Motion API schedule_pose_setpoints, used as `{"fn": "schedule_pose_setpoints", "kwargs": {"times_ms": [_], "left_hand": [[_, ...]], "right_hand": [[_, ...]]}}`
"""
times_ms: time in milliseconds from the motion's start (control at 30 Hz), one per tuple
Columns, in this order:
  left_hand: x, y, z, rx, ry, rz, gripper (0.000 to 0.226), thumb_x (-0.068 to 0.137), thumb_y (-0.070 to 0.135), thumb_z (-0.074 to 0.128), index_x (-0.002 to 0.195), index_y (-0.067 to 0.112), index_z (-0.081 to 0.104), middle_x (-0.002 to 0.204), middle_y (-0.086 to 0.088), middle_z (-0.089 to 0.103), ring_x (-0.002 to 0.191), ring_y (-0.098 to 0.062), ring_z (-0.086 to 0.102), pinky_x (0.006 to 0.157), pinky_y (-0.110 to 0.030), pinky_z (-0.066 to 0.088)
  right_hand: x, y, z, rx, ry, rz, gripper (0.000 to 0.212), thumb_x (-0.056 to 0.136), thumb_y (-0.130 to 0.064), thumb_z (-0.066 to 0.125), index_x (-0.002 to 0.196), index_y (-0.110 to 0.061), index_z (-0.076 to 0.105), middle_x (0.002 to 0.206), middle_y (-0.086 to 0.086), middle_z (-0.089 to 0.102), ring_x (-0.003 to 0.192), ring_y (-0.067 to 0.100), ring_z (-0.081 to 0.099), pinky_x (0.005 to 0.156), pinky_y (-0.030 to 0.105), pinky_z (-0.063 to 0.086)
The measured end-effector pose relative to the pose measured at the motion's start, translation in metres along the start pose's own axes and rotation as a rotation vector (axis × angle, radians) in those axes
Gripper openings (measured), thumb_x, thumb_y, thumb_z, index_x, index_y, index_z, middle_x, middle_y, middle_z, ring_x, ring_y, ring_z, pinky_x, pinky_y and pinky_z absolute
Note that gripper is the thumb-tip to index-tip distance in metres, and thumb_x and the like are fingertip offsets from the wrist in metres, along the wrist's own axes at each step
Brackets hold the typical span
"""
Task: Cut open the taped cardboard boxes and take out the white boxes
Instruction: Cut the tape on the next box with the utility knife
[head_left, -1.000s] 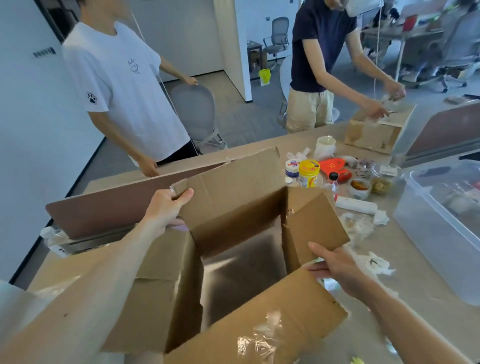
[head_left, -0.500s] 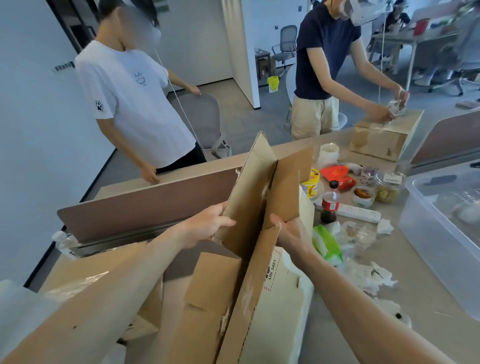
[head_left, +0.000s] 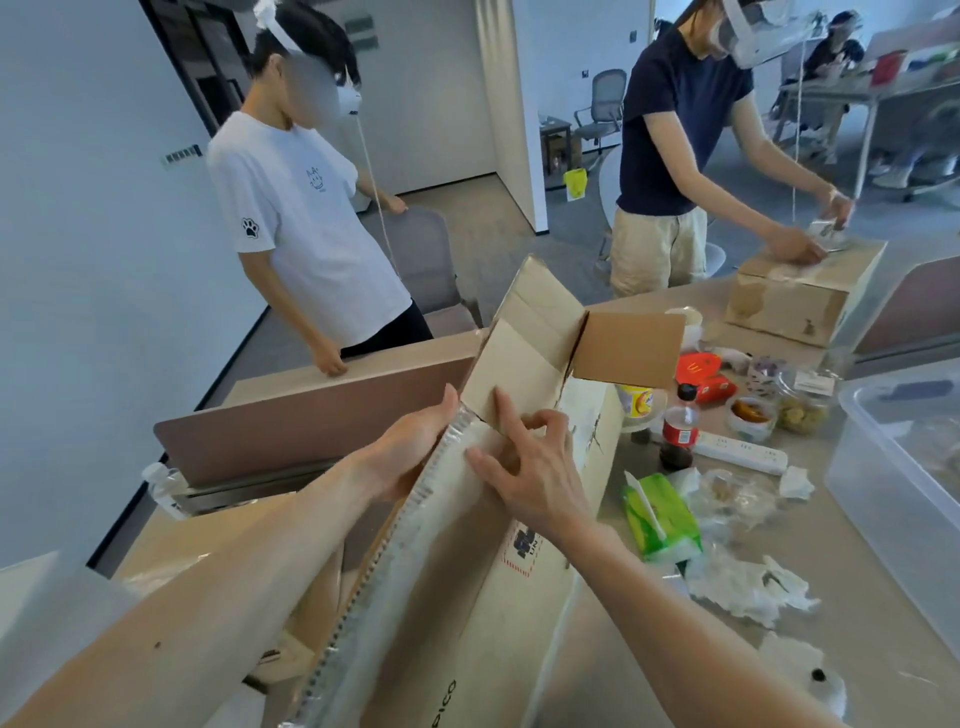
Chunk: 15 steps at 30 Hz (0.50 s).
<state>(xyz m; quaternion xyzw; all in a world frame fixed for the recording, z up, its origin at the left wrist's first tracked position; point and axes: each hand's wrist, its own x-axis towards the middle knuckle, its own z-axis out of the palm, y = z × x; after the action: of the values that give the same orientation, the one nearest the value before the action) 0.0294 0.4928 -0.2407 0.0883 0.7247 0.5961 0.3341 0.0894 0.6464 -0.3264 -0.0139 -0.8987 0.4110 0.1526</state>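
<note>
**Head view, unpacking under way.** The box (head_left: 488, 623) lies tipped on the surface (head_left: 857, 649), with its taped edge (head_left: 384, 561) uppermost. Its flaps (head_left: 628, 348) stand open at the far end, so the cut on this box is judged done. No white box shows anywhere, and the inside of the box is hidden from this angle, so whether it has been emptied cannot be told. A second box (head_left: 800, 306) sits at the far right of the surface with tape across its top, under another person's hands. It is judged not yet opened.

**Hands.** The left hand (head_left: 410, 452) reaches in from the lower left. Its grip is clamped on the taped edge near the flaps, with the thumb on the near side and the fingers out of sight behind. The right hand (head_left: 530, 467) comes from the lower right and lies palm-down on the broad face of the box, just beside the left. Its grip is apart, the fingers spread and touching the cardboard, enclosing nothing.
</note>
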Motion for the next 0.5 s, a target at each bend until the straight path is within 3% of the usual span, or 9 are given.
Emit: {"fn": "schedule_pose_setpoints", "kwargs": {"times_ms": [67,167,267,333,400,467,500], "left_hand": [[-0.006,0.01,0.003,0.04,-0.039,0.044,0.051,0.103,0.05,0.033,0.129,0.017,0.062,0.115,-0.009,0.073,0.105,-0.029,0.07,0.084,-0.04,0.059],[-0.007,0.018,0.001,0.224,-0.002,0.228,0.027,0.102,0.014,0.053,0.128,0.015,0.059,0.112,-0.003,0.075,0.104,-0.025,0.071,0.083,-0.035,0.059],[-0.01,0.028,-0.006,0.343,0.116,0.351,0.029,0.098,0.006,0.06,0.127,0.012,0.061,0.116,-0.005,0.073,0.108,-0.026,0.068,0.092,-0.038,0.055],[-0.021,0.038,-0.009,0.394,0.179,0.398,0.02,0.098,0.005,0.06,0.116,0.013,0.064,0.095,0.011,0.074,0.09,-0.009,0.068,0.081,-0.023,0.051],[-0.03,0.045,-0.014,0.387,0.24,0.438,0.019,0.097,0.003,0.058,0.108,0.018,0.063,0.08,0.023,0.069,0.077,0.006,0.062,0.072,-0.009,0.044],[-0.041,0.052,-0.021,0.294,0.282,0.46,0.016,0.096,0.006,0.061,0.109,0.015,0.064,0.081,0.018,0.07,0.073,0.002,0.063,0.069,-0.012,0.045],[-0.05,0.057,-0.022,0.225,0.303,0.468,0.018,0.094,0.014,0.067,0.111,0.012,0.065,0.082,0.006,0.07,0.072,-0.009,0.063,0.068,-0.021,0.048]], "right_hand": [[0.005,-0.008,-0.004,-0.043,0.024,-0.004,0.075,0.085,-0.078,0.036,0.15,-0.05,0.009,0.127,-0.003,0.021,0.123,0.027,0.035,0.11,0.043,0.035],[0.013,-0.017,-0.007,-0.056,0.058,-0.023,0.073,0.086,-0.077,0.035,0.15,-0.05,0.016,0.126,-0.002,0.025,0.121,0.028,0.036,0.107,0.042,0.036],[0.015,-0.011,-0.01,0.15,0.124,-0.06,0.065,0.085,-0.069,0.051,0.144,-0.052,0.031,0.122,-0.005,0.028,0.116,0.013,0.043,0.105,0.033,0.038],[0.012,-0.001,-0.013,0.325,0.205,0.0,0.06,0.085,-0.053,0.066,0.14,-0.046,0.042,0.118,-0.004,0.036,0.102,-0.004,0.046,0.095,0.022,0.039],[0.011,0.015,-0.016,0.418,0.341,0.113,0.06,0.083,-0.046,0.073,0.135,-0.033,0.047,0.115,0.0,0.043,0.096,0.0,0.048,0.089,0.026,0.043],[0.012,0.038,-0.018,0.504,0.417,0.235,0.067,0.076,-0.055,0.075,0.129,-0.022,0.05,0.116,0.003,0.049,0.1,0.01,0.051,0.092,0.036,0.046],[0.015,0.053,-0.016,0.53,0.412,0.293,0.079,0.069,-0.067,0.073,0.128,-0.02,0.051,0.119,0.003,0.051,0.106,0.016,0.052,0.095,0.04,0.047]]}}
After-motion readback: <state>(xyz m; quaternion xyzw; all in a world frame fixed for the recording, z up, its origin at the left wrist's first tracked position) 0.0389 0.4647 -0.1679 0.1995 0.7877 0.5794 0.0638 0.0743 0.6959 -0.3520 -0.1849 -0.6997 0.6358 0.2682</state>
